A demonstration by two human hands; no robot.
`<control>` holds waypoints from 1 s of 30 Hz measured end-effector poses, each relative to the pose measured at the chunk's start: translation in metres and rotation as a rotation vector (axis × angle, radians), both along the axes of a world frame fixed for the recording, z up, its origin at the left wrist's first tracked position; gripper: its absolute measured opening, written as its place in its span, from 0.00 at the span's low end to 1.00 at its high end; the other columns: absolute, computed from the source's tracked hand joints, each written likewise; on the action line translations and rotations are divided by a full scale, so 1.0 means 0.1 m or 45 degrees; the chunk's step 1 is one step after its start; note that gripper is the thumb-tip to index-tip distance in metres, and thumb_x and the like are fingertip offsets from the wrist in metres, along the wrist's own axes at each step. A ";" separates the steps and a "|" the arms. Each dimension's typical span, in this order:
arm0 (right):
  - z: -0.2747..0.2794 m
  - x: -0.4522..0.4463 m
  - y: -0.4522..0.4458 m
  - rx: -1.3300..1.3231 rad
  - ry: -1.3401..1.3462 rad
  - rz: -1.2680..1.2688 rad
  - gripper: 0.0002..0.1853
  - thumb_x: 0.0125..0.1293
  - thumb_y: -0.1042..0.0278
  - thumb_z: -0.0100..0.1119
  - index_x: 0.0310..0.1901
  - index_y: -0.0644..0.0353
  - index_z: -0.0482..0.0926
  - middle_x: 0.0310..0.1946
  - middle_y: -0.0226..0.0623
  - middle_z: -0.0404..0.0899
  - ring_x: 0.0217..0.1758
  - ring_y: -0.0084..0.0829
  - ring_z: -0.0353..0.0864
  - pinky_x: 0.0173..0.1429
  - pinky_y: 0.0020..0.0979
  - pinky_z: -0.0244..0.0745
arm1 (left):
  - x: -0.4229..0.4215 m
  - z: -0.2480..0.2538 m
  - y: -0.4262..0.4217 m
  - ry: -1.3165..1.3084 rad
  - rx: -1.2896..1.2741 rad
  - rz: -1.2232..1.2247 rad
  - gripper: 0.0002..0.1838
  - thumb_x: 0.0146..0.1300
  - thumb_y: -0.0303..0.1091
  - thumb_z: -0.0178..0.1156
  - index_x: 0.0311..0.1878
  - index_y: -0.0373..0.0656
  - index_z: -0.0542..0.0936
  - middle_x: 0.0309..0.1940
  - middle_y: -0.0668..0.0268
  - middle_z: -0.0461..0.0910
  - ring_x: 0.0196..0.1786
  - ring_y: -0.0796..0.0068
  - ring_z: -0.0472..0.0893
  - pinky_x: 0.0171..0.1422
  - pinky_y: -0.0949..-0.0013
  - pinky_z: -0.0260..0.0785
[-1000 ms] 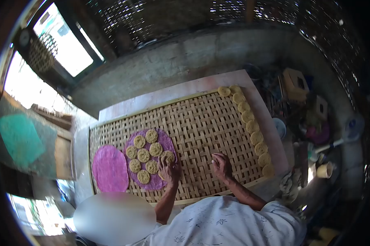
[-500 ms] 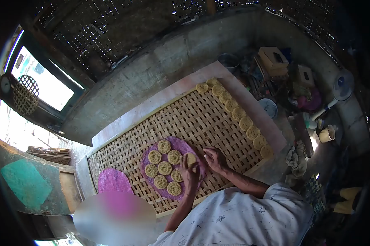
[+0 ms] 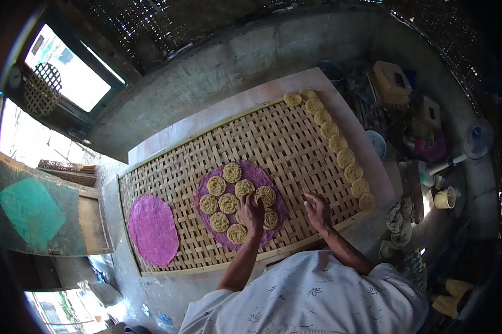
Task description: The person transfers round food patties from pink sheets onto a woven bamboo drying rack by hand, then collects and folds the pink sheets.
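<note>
A round purple mat (image 3: 203, 225) lies on a woven bamboo tray and carries several round discs of pressed noodles (image 3: 227, 203). My left hand (image 3: 253, 216) is over the right part of that mat, palm down, its fingers stretched among the discs and partly covering one. A noodle disc (image 3: 265, 196) lies just right of its fingertips, and another lies beside the hand. To the right of the mat, my right hand (image 3: 317, 211) hovers above the weave, thumb and forefinger apart, with nothing in it.
On the bamboo tray (image 3: 273, 136), a row of noodle discs (image 3: 337, 143) runs along the right edge. A second purple mat (image 3: 153, 230) lies at the left. Beyond the table stand a fan (image 3: 478, 139), a cardboard box (image 3: 392, 82) and a cream bucket (image 3: 444, 197).
The view has shifted, showing the whole left purple mat. My left hand has come off the disc it was touching, now uncovered. My right hand has moved away from the mat to the right.
</note>
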State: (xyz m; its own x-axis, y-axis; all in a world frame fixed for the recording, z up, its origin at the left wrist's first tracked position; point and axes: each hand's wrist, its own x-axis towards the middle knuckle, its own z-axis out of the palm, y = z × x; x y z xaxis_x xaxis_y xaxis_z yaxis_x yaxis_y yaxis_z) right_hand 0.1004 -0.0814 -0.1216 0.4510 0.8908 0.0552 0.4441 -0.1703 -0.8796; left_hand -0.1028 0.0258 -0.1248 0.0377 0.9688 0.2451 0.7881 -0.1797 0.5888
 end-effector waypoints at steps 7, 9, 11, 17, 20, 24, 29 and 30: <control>0.05 0.40 0.09 0.011 0.033 0.264 0.15 0.65 0.69 0.59 0.52 0.63 0.79 0.50 0.42 0.79 0.54 0.39 0.78 0.54 0.33 0.76 | 0.12 -0.18 -0.20 0.392 0.022 0.259 0.13 0.50 0.44 0.68 0.33 0.45 0.83 0.40 0.60 0.78 0.48 0.56 0.75 0.55 0.54 0.63; 0.13 0.53 0.12 -0.014 0.119 0.290 0.15 0.64 0.69 0.59 0.51 0.63 0.79 0.49 0.43 0.79 0.55 0.42 0.78 0.58 0.36 0.74 | 0.22 -0.19 -0.24 0.421 -0.006 0.326 0.15 0.47 0.46 0.69 0.33 0.46 0.83 0.42 0.61 0.78 0.50 0.56 0.74 0.55 0.53 0.63; 0.16 0.69 0.12 0.022 0.110 0.310 0.14 0.64 0.69 0.59 0.50 0.62 0.80 0.49 0.43 0.79 0.54 0.42 0.78 0.57 0.36 0.75 | 0.32 -0.30 -0.23 0.427 -0.026 0.421 0.15 0.46 0.45 0.69 0.33 0.47 0.83 0.42 0.61 0.78 0.50 0.55 0.74 0.55 0.53 0.63; 0.16 1.26 0.06 -0.053 0.111 0.415 0.16 0.63 0.67 0.59 0.52 0.60 0.80 0.51 0.42 0.79 0.56 0.40 0.78 0.51 0.35 0.80 | 0.40 -0.38 -0.15 0.295 -0.219 0.527 0.22 0.45 0.39 0.70 0.42 0.42 0.76 0.39 0.58 0.79 0.49 0.55 0.73 0.56 0.54 0.63; 0.15 1.45 0.01 -0.110 0.106 0.454 0.17 0.63 0.66 0.59 0.53 0.59 0.79 0.51 0.42 0.79 0.55 0.40 0.78 0.49 0.36 0.81 | 0.49 -0.30 -0.10 0.227 -0.300 0.628 0.23 0.45 0.36 0.68 0.44 0.41 0.73 0.37 0.56 0.80 0.45 0.53 0.75 0.53 0.54 0.66; 0.09 1.54 -0.01 -0.109 0.152 0.472 0.16 0.63 0.65 0.59 0.52 0.60 0.80 0.49 0.42 0.80 0.51 0.40 0.80 0.51 0.35 0.79 | 0.43 -0.42 -0.02 -0.092 -0.326 0.708 0.21 0.46 0.30 0.65 0.44 0.39 0.71 0.32 0.55 0.80 0.38 0.49 0.79 0.46 0.54 0.70; 0.11 1.50 -0.03 -0.127 0.286 0.454 0.17 0.63 0.64 0.60 0.51 0.62 0.80 0.46 0.43 0.82 0.48 0.38 0.83 0.54 0.34 0.76 | 0.70 0.03 -0.09 -0.407 -0.306 0.767 0.17 0.53 0.29 0.64 0.44 0.37 0.70 0.33 0.56 0.79 0.34 0.56 0.80 0.43 0.57 0.71; 0.01 1.50 -0.03 -0.115 0.269 0.470 0.17 0.64 0.63 0.60 0.52 0.63 0.80 0.46 0.45 0.82 0.48 0.36 0.83 0.53 0.34 0.77 | 0.74 0.06 -0.08 -0.425 -0.268 0.762 0.17 0.53 0.29 0.64 0.44 0.37 0.70 0.33 0.56 0.79 0.34 0.56 0.80 0.43 0.57 0.71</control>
State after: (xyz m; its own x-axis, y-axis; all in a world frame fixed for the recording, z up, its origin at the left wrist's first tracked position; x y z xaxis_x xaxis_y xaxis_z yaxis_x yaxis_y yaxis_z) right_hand 0.2507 -0.0840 -0.1202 0.0941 0.9915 -0.0896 0.3012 -0.1141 -0.9467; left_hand -0.0284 0.0181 -0.1192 -0.5595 0.8277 -0.0437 0.4874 0.3712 0.7903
